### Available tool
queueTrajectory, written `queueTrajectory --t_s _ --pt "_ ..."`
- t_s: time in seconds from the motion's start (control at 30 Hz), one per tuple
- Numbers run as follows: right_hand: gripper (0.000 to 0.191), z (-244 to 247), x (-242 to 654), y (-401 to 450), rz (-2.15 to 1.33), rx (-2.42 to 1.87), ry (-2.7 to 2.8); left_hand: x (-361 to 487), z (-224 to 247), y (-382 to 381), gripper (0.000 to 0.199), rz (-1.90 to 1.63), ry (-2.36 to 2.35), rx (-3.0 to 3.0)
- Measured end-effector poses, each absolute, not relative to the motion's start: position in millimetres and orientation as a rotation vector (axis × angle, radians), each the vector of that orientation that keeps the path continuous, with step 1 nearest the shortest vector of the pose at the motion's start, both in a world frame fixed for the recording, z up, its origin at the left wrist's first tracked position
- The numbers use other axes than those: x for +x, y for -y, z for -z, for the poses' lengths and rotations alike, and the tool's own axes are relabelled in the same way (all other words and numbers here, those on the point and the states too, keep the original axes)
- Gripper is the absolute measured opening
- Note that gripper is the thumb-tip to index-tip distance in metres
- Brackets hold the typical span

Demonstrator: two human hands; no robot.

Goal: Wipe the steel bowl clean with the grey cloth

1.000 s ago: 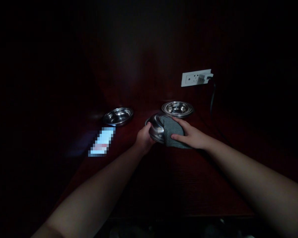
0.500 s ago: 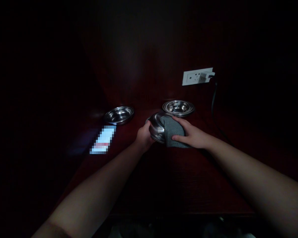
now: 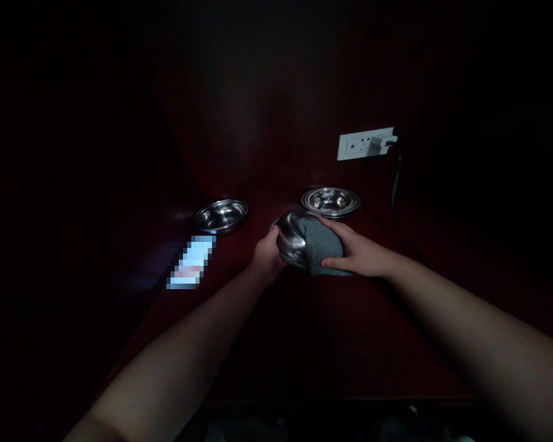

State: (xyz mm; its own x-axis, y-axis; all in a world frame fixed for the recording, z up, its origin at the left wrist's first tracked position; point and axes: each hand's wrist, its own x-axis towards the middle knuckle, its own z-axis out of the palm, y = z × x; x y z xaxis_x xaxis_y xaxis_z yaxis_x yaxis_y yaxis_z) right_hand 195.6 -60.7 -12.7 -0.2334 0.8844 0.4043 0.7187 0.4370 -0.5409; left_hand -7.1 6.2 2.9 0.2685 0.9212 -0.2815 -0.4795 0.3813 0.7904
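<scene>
A shiny metal bowl is held tilted over the table, its rounded outside toward me. My left hand grips its left rim, thumb on top and the other fingers mostly hidden. My right hand is closed on a grey-green cloth, pressing it against the bowl's right side. The cloth's lower edge hangs below the thumb. Just behind the held bowl sits a small stack of metal bowls. Another metal bowl rests upright to the left.
A lit, blurred-out screen lies left of my left hand on the dark red table. On the back wall is a white socket plate with a plug in it. A dark cable hangs down at the right. The surroundings are very dark.
Both hands keep their hold, with the bowl and cloth in almost the same place. My right thumb has shifted very slightly on the cloth.
</scene>
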Motion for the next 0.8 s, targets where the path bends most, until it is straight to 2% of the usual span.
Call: queueTrajectory --t_s 0.8 --pt "0.102 6.8 197.6 63.8 -0.384 -1.427 2.043 -10.8 -1.0 -7.1 0.030 -0.980 -0.786 0.692"
